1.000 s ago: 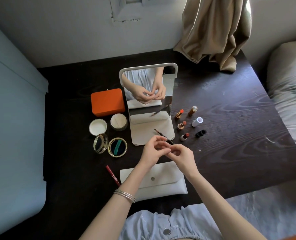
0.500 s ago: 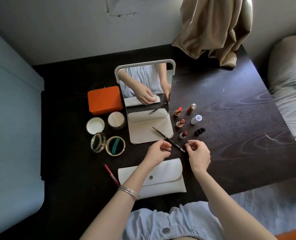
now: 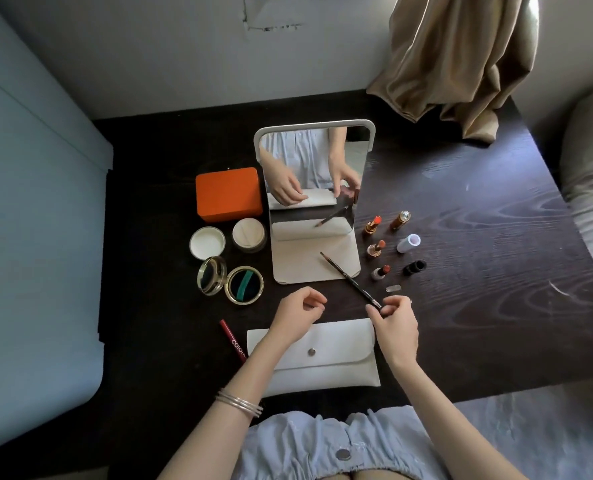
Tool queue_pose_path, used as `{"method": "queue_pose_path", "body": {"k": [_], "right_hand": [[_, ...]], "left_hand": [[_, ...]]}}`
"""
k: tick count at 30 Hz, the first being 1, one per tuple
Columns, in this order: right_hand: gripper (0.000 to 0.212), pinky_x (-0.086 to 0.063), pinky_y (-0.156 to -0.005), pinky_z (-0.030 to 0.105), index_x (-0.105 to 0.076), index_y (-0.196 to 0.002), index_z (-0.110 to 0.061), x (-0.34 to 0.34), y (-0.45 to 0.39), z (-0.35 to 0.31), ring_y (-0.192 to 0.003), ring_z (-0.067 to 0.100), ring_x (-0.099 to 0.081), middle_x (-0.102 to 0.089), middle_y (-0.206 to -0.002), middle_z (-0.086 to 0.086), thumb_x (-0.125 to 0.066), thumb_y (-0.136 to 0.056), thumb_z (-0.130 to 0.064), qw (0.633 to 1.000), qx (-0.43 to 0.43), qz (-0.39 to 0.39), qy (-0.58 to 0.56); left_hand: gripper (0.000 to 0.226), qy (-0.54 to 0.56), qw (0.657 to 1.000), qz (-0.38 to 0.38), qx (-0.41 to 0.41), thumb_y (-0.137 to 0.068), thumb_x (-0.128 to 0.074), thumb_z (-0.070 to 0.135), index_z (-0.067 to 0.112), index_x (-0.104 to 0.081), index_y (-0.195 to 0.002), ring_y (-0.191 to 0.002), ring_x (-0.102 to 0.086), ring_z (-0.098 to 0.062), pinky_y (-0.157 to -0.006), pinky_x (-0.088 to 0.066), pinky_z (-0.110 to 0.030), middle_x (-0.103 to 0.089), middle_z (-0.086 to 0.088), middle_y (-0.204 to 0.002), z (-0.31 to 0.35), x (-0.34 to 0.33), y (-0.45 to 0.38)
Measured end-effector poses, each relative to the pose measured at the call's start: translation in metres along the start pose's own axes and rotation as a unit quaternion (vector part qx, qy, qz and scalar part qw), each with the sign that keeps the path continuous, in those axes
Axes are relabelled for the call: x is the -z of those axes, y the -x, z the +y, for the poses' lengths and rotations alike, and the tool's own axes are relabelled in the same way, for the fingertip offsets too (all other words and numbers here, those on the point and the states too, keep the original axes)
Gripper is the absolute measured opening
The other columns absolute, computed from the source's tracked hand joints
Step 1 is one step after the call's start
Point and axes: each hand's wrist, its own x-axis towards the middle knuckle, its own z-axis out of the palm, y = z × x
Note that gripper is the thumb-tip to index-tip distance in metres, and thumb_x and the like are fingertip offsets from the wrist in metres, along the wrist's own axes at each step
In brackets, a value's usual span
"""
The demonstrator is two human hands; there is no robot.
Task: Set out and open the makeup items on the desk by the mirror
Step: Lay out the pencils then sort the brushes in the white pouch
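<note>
A thin dark makeup pencil [image 3: 348, 277] lies slanted across the base of the standing mirror [image 3: 314, 123]. My right hand [image 3: 395, 325] pinches its near end with thumb and fingertips. A small clear cap [image 3: 393, 288] lies on the desk just beyond that hand. My left hand [image 3: 296, 311] hovers over the white pouch [image 3: 326, 362], fingers loosely curled, holding nothing. Three uncapped lipsticks [image 3: 376, 248] stand right of the mirror, their caps [image 3: 408, 243] beside them. An open gold compact [image 3: 245, 285] lies left of the mirror.
An orange box [image 3: 229, 194], an open cream jar [image 3: 249, 234] and its white lid [image 3: 207, 243] sit left of the mirror. A red pencil [image 3: 232, 339] lies by the pouch. A curtain [image 3: 461, 71] drapes onto the desk's far right corner. Bedding [image 3: 592, 188] borders the right edge.
My hands, together at the pencil a second ago, have parted. The clear cap now lies on the desk. The pencil rests on the mirror base, and my left hand has let go.
</note>
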Motion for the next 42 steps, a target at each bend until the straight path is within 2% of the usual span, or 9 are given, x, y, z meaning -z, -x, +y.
{"method": "queue_pose_path", "body": {"k": [5, 10, 19, 24, 27, 31, 34, 37, 42], "right_hand": [[0.015, -0.041, -0.069, 0.026, -0.060, -0.093, -0.022, -0.025, 0.013, -0.021, -0.077, 0.008, -0.053, -0.051, -0.086, -0.010, -0.068, -0.083, -0.030, 0.969, 0.158, -0.146, 0.120], [0.025, -0.043, -0.082, 0.029, -0.066, -0.103, -0.022, -0.048, 0.015, -0.031, -0.104, 0.015, -0.050, -0.054, -0.102, -0.005, -0.067, -0.082, -0.035, 0.926, 0.203, -0.243, 0.206], [0.021, -0.039, -0.079, 0.029, -0.065, -0.098, -0.029, -0.054, 0.032, -0.032, -0.108, 0.017, -0.046, -0.051, -0.097, -0.007, -0.066, -0.080, -0.039, 0.875, 0.216, -0.305, 0.307], [0.022, -0.037, -0.069, 0.026, -0.050, -0.064, -0.040, -0.059, 0.041, -0.026, -0.103, 0.013, -0.049, -0.053, -0.089, -0.009, -0.069, -0.072, -0.033, 0.865, 0.206, -0.346, 0.299], [0.009, -0.041, -0.074, 0.025, -0.061, -0.077, -0.037, -0.063, 0.045, -0.024, -0.104, 0.013, -0.050, -0.052, -0.088, -0.010, -0.069, -0.076, -0.033, 0.849, 0.225, -0.364, 0.310], [0.028, -0.040, -0.075, 0.005, -0.068, -0.112, -0.019, -0.057, 0.052, -0.035, -0.097, 0.005, -0.061, -0.066, -0.098, -0.012, -0.066, -0.086, -0.031, 0.898, 0.172, -0.398, 0.076], [0.023, -0.049, -0.082, 0.016, -0.066, -0.112, -0.022, -0.050, 0.055, -0.052, -0.094, 0.007, -0.065, -0.070, -0.102, -0.006, -0.057, -0.093, -0.031, 0.897, 0.127, -0.416, -0.086], [0.018, -0.052, -0.075, 0.027, -0.063, -0.101, -0.018, -0.047, 0.056, -0.066, -0.076, 0.012, -0.063, -0.067, -0.084, 0.001, -0.048, -0.098, -0.026, 0.872, 0.085, -0.448, -0.176], [0.022, -0.033, -0.050, 0.018, -0.056, -0.087, -0.014, -0.044, 0.051, -0.067, -0.053, 0.006, -0.039, -0.048, -0.067, -0.002, -0.043, -0.100, -0.025, 0.887, 0.065, -0.433, -0.146]], "left_hand": [[0.006, -0.139, 0.982, 0.122, 0.041, -0.090, -0.056, 0.017, 0.021, -0.061, -0.091, -0.081, -0.060, -0.013, -0.073, -0.049, -0.029, -0.060, 0.009, -0.081, -0.025, 0.031, 0.020], [0.032, -0.319, 0.913, 0.195, 0.162, -0.093, -0.054, 0.032, 0.014, -0.050, -0.119, -0.102, -0.059, -0.022, -0.072, -0.049, -0.032, -0.055, -0.005, -0.117, -0.041, 0.052, 0.041], [0.049, -0.288, 0.891, 0.199, 0.290, -0.090, -0.059, 0.037, 0.007, -0.044, -0.127, -0.104, -0.061, -0.024, -0.071, -0.046, -0.031, -0.057, -0.011, -0.119, -0.054, 0.068, 0.044], [0.026, -0.244, 0.913, 0.187, 0.268, -0.091, -0.059, 0.030, 0.013, -0.058, -0.111, -0.092, -0.063, -0.022, -0.077, -0.054, -0.034, -0.063, -0.006, -0.102, -0.052, 0.085, 0.042], [0.019, -0.194, 0.934, 0.240, 0.180, -0.091, -0.059, 0.027, 0.016, -0.056, -0.105, -0.090, -0.064, -0.020, -0.074, -0.054, -0.033, -0.063, -0.002, -0.098, -0.041, 0.093, 0.050], [0.012, 0.021, 0.966, 0.252, 0.060, -0.090, -0.062, 0.017, 0.015, -0.057, -0.101, -0.084, -0.067, -0.014, -0.073, -0.059, -0.031, -0.065, 0.000, -0.098, -0.019, 0.092, 0.060], [0.014, 0.214, 0.957, 0.188, 0.052, -0.090, -0.061, 0.012, 0.013, -0.058, -0.104, -0.089, -0.067, -0.014, -0.065, -0.058, -0.023, -0.065, -0.006, -0.102, -0.001, 0.079, 0.060], [0.019, 0.224, 0.963, 0.133, 0.064, -0.091, -0.060, 0.013, 0.011, -0.059, -0.109, -0.093, -0.064, -0.015, -0.065, -0.055, -0.019, -0.064, -0.007, -0.106, 0.005, 0.058, 0.053], [0.020, 0.196, 0.974, 0.096, 0.059, -0.095, -0.053, 0.020, 0.013, -0.062, -0.111, -0.105, -0.059, -0.015, -0.085, -0.049, -0.027, -0.063, -0.004, -0.111, 0.006, 0.039, 0.043]]}}
